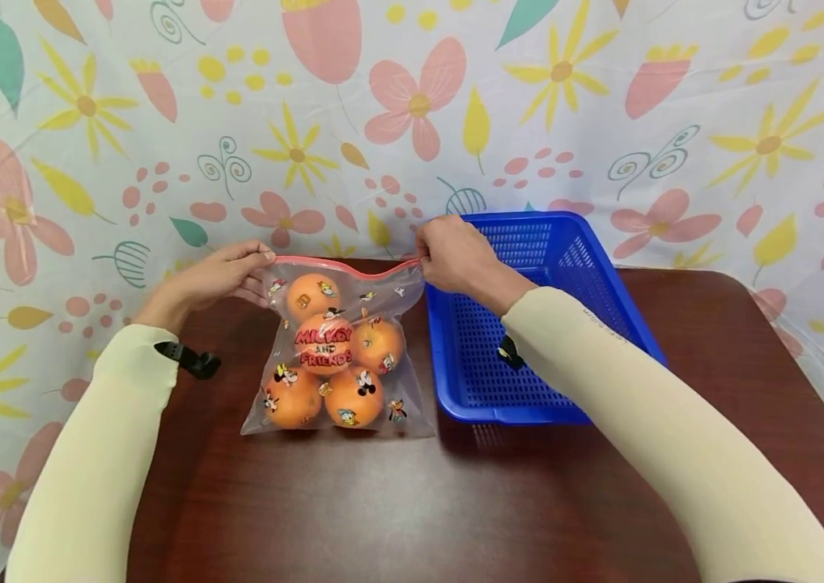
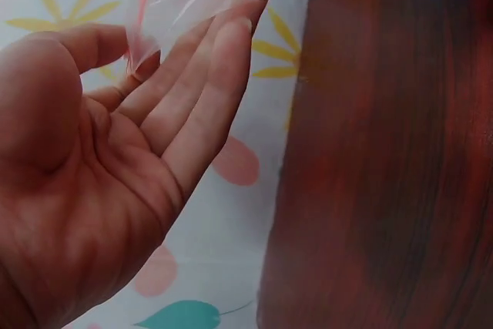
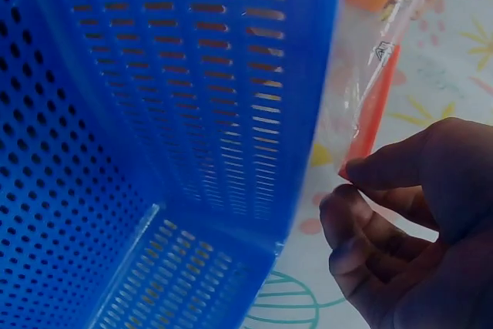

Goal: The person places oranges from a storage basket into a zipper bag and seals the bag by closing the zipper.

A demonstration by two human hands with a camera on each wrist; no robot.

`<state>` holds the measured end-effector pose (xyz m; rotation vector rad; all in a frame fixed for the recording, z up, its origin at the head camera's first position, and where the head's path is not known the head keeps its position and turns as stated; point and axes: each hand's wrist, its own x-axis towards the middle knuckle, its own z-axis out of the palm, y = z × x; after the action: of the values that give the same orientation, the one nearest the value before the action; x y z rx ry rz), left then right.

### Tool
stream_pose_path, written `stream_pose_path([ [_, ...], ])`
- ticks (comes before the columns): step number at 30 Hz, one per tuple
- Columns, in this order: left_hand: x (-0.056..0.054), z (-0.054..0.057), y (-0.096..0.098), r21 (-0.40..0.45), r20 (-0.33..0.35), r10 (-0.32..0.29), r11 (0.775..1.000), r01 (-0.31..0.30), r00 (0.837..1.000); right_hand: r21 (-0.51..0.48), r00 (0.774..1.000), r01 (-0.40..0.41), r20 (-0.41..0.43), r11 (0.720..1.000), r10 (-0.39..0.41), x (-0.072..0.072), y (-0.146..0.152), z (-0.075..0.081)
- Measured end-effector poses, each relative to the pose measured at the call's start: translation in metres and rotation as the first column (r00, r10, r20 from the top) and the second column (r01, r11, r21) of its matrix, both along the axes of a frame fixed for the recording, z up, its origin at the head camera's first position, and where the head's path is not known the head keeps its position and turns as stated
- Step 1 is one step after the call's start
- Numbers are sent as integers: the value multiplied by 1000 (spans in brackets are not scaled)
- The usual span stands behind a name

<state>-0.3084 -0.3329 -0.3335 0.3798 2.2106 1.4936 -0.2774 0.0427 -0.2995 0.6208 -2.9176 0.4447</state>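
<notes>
A clear zip bag (image 1: 415,397) printed with cartoon figures and red lettering lies on the table, with several oranges (image 1: 354,397) inside. Its red zip edge (image 1: 342,267) runs along the far side, sagging a little in the middle. At the bag's left top corner, my left hand (image 1: 218,275) pinches the plastic between thumb and index finger, the other fingers stretched out behind it. My right hand (image 1: 456,255) pinches the right end of the red edge between thumb and finger. In the right wrist view, the red strip (image 3: 373,117) ends at those fingertips.
A blue perforated basket (image 1: 448,397) stands right of the bag, under my right forearm, with nothing seen inside. The dark wooden table (image 1: 295,510) meets a flower-printed cloth (image 1: 419,162) at the back. Black straps (image 1: 193,359) sit at the wrists.
</notes>
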Motion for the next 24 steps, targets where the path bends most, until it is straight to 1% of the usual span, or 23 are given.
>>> stream_pose_path([
  [2, -5, -4, 2, -33, 7, 26, 999, -26, 1000, 56, 1000, 19, 4, 998, -20, -4, -3, -3],
  [6, -15, -13, 7, -120, -20, 45, 992, -47, 999, 162, 999, 34, -4, 986, -34, -11, -8, -5],
  [8, -19, -18, 9, -155, -37, 42, 987, -47, 998, 199, 999, 31, 2, 979, -32, -14, -12, -4],
  [11, -23, -26, 11, -184, -48, 44, 982, -52, 998, 235, 999, 26, 26, 972, -33, -19, -17, -3],
  [13, -25, -31, 12, -208, -53, 34, 977, -44, 998, 256, 998, 26, 55, 966, -42, -22, -19, -4],
  [15, -26, -34, 13, -229, -49, 23, 973, -34, 999, 273, 996, 25, 81, 962, -49, -25, -21, -5],
  [18, -27, -37, 14, -263, -40, 6, 965, -16, 999, 296, 993, 36, 98, 954, -68, -29, -21, -9],
  [20, -28, -38, 15, -281, -32, 2, 960, -10, 999, 306, 993, 45, 93, 951, -77, -31, -21, -11],
  [24, -30, -43, 17, -317, -42, 7, 948, -20, 999, 304, 995, 53, 65, 951, -76, -33, -21, -16],
])
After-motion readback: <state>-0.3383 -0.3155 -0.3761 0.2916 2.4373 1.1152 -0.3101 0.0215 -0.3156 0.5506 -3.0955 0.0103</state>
